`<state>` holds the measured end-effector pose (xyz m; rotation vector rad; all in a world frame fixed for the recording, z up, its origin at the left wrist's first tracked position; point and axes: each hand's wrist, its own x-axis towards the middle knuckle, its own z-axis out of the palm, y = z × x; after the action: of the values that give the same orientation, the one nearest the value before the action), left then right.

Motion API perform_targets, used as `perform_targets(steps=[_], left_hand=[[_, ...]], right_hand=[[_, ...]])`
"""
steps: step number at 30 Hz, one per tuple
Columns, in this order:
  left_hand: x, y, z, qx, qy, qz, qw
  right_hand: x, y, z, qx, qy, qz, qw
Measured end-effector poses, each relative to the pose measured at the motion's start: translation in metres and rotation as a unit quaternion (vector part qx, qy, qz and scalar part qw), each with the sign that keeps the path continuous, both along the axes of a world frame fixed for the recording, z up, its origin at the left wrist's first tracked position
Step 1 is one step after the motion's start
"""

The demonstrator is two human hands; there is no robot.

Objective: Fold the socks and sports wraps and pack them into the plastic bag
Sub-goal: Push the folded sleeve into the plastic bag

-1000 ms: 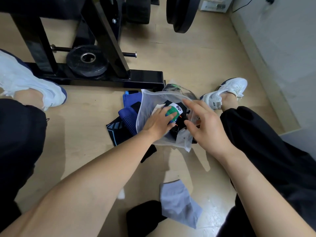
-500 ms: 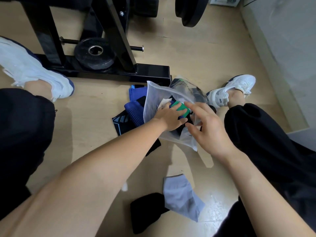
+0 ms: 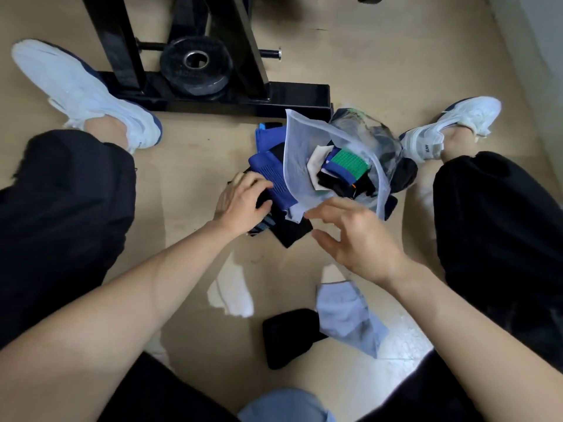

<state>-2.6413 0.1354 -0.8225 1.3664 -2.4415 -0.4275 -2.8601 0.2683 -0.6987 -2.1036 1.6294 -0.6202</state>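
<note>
A clear plastic bag lies open on the floor between my feet. Inside it sit folded pieces, with a green and blue sock on top. Left of the bag is a pile of blue and black sports wraps. My left hand grips the near end of a black and blue wrap in that pile, fingers and thumb curled round it. Just in front of the bag's near edge hovers my right hand, fingers spread and holding nothing.
Loose on the floor nearer me lie a white sock, a black sock and a grey sock. A black gym frame with a weight plate stands behind the bag. My white shoes flank the pile.
My left hand has come out of the bag, leaving the green sock inside, and now grips a wrap to the left. My right hand has let go of the bag's edge and drawn back.
</note>
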Motion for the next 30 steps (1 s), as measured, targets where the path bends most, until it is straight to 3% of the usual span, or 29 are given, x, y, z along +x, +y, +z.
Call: perform_targets(steps=[3, 5, 13, 16, 22, 24, 30], left_hand=[[-0.009, -0.011, -0.018, 0.049, -0.157, -0.057, 0.985], [-0.016, -0.017, -0.027, 0.046, -0.197, -0.067, 0.977], [0.001, -0.01, -0.018, -0.047, -0.121, -0.077, 0.989], [0.011, -0.001, -0.007, -0.026, -0.09, -0.088, 0.992], [-0.019, 0.005, -0.018, 0.055, -0.157, -0.074, 0.983], [-0.025, 0.006, -0.03, 0.064, -0.141, -0.057, 0.986], [-0.012, 0.012, -0.032, -0.007, -0.05, -0.07, 0.996]], right_hand=[[0.006, 0.007, -0.027, 0.08, 0.022, 0.04, 0.996], [0.007, 0.01, -0.041, 0.136, 0.02, 0.043, 0.99], [0.008, 0.01, -0.058, 0.233, -0.016, -0.007, 0.972], [0.01, 0.008, -0.057, 0.237, -0.017, -0.015, 0.971], [0.005, 0.017, -0.057, 0.255, -0.04, -0.033, 0.965], [0.001, 0.019, -0.06, 0.27, -0.045, -0.041, 0.961], [-0.004, 0.015, -0.063, 0.28, -0.053, -0.063, 0.956]])
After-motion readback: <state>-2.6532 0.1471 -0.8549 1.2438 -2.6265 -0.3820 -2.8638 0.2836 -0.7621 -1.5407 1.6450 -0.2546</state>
